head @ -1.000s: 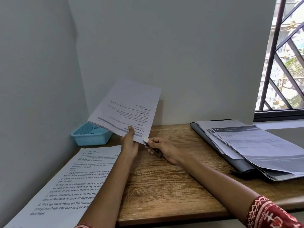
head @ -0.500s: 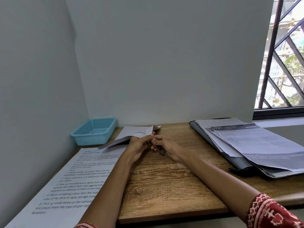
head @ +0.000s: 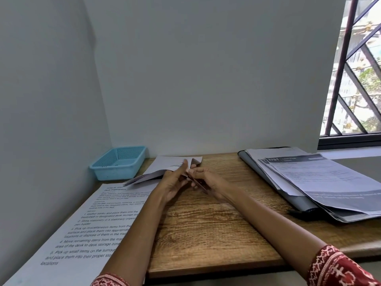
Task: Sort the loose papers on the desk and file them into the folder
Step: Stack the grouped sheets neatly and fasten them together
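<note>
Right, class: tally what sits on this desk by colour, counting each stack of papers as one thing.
Blue: 1, the basket
Grey: 1, the folder
White: 3, the instruction sheet, the held papers, the stack on the folder
Total: 5

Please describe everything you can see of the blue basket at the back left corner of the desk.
The blue basket is a small, light blue rectangular tray that looks like plastic. Its walls and floor are a fine mesh of small holes, and a solid smooth rim runs around the top. It stands upright on the wooden desk, in the corner where the two walls meet. Nothing can be seen inside it. Neither hand touches it. The edge of a loose paper lies close beside its right side; whether they touch cannot be told.
</note>
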Demonstrator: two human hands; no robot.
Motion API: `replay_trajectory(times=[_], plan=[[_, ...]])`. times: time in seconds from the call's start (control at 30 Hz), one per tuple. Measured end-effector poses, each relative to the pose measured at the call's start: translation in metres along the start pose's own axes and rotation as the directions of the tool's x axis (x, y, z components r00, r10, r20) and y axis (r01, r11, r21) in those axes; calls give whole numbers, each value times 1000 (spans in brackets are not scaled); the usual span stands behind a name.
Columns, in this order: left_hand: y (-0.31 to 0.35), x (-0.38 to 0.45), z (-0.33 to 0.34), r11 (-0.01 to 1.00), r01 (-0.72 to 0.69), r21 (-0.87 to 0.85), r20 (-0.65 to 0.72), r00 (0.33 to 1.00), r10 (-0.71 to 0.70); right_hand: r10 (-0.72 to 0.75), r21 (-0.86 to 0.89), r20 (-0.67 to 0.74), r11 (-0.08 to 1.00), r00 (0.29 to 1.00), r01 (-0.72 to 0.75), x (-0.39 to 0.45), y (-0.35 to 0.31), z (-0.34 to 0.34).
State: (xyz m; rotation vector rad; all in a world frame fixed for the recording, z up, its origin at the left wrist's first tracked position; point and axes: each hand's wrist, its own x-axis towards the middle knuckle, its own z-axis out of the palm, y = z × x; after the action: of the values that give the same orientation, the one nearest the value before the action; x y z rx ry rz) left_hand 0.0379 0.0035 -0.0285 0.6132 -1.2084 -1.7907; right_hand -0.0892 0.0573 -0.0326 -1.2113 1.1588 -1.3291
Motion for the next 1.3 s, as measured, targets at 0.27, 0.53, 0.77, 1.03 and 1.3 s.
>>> replay_trajectory(times=[0.27,0.53,0.77,1.03,1.3], plan=[[-2,4,-3,993,116,-22,-65,991,-117,80,-321,-26,943,996,-84,1,-9,-19],[-2,3,-4,994,112,8,-49,993,-112,-304,-891,-406,341,862,-299,5,7,-80],[-3,-1,-4,989,138,-50,-66,988,-141,-440,-932,-359,209,823,-295,8,11,-73],[-2,-9,10,991,101,83,-269,960,-75,-467,-938,-302,299,831,-172,-15,11,-65],[87,-25,28,684,-125,719,-254,868,426,-545,-887,-291,461,786,-8,-30,10,-57]])
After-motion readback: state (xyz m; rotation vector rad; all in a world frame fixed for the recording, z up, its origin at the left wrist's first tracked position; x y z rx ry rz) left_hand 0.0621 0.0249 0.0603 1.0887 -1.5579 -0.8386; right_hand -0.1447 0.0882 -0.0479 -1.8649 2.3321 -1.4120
